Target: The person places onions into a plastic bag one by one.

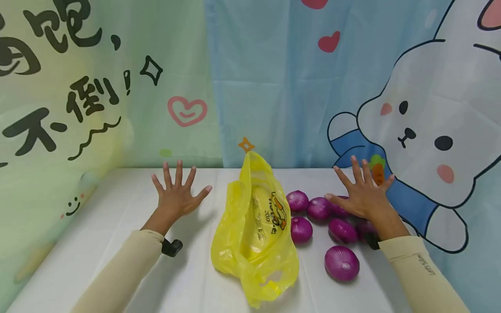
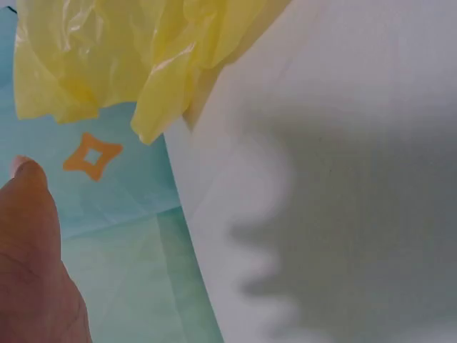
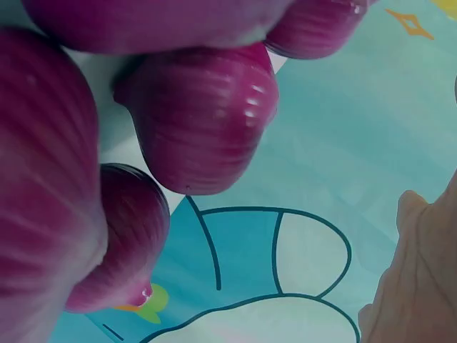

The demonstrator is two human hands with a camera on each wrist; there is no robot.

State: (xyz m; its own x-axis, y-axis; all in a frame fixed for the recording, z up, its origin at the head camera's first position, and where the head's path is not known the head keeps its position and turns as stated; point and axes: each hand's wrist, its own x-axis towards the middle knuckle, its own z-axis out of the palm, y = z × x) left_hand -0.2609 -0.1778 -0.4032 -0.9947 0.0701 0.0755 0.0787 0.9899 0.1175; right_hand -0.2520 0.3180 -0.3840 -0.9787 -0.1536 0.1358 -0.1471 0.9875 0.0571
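Observation:
A yellow plastic bag (image 1: 256, 234) with printed lettering stands at the middle of the table, its top loosely gathered upward. Several purple onions (image 1: 342, 263) lie to its right, some partly behind the right hand. My left hand (image 1: 175, 196) is spread with fingers straight to the left of the bag, touching nothing visible. My right hand (image 1: 364, 193) is spread likewise over the onions at the right; whether it touches one cannot be told. In the left wrist view the thumb (image 2: 32, 250) is near the bag (image 2: 93, 57). The right wrist view shows onions (image 3: 203, 118) close up beside part of the hand (image 3: 418, 271).
A white-covered table (image 1: 125, 208) extends beneath everything. Behind it hangs a printed curtain (image 1: 254, 87) with hearts, lettering and a white cartoon animal. Black wrist devices (image 1: 172, 248) sit at both wrists, below the cream sleeves (image 1: 125, 269).

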